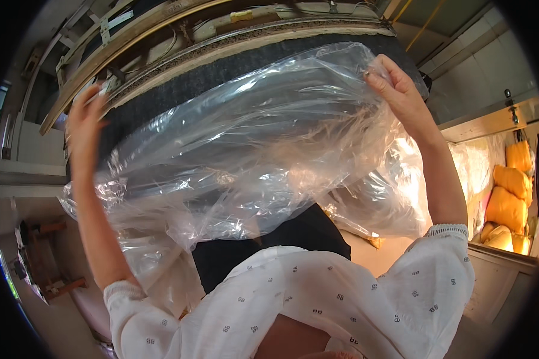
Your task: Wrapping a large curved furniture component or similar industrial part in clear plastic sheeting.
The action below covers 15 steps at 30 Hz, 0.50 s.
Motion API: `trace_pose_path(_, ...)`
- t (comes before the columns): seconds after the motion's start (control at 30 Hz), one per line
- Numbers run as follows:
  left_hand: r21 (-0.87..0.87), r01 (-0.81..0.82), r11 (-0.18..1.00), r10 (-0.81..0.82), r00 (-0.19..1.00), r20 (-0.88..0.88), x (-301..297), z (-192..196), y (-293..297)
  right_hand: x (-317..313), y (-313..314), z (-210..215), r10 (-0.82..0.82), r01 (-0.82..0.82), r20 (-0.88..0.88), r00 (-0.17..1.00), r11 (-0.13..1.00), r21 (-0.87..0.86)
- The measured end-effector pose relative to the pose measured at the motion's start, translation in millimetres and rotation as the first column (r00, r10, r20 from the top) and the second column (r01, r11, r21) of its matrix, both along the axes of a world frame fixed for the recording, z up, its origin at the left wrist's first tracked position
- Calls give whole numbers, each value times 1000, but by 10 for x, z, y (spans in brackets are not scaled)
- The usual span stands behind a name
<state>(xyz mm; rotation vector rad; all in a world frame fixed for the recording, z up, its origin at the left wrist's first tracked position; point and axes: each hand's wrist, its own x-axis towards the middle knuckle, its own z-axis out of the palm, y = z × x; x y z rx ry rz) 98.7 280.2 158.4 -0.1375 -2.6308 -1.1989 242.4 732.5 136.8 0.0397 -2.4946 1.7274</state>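
A large clear plastic sheet (239, 143) lies crumpled and shiny across a dark-topped table (221, 70) and hangs over its near side toward my lap. At the sheet's far right corner, my right hand (396, 87) pinches the edge between thumb and fingers, pulling it taut there. My left hand (87, 128) is raised beside the sheet's left end, near the table's far left corner. Motion smears its fingers, so whether they grip any plastic is unclear. More loose folds of the sheet fall below the left forearm and to the right of my lap.
Along the table's far side run long wooden rails (132, 45), with a small yellow object (241, 16) behind them. Stacked orange bundles (506, 206) sit in a lit opening on the right. A brown wooden frame (45, 257) stands on the floor at left.
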Motion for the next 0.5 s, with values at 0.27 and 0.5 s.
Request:
trace_pose_path(0.27, 244, 705, 666, -674, 709, -208, 795, -222, 2243, 232, -208, 310, 276, -232, -140, 951, 935, 269)
trace_pose_path(0.5, 196, 175, 965, -154, 981, -116, 1033, -562, 681, 616, 256, -151, 338, -407, 335, 880, 899, 162)
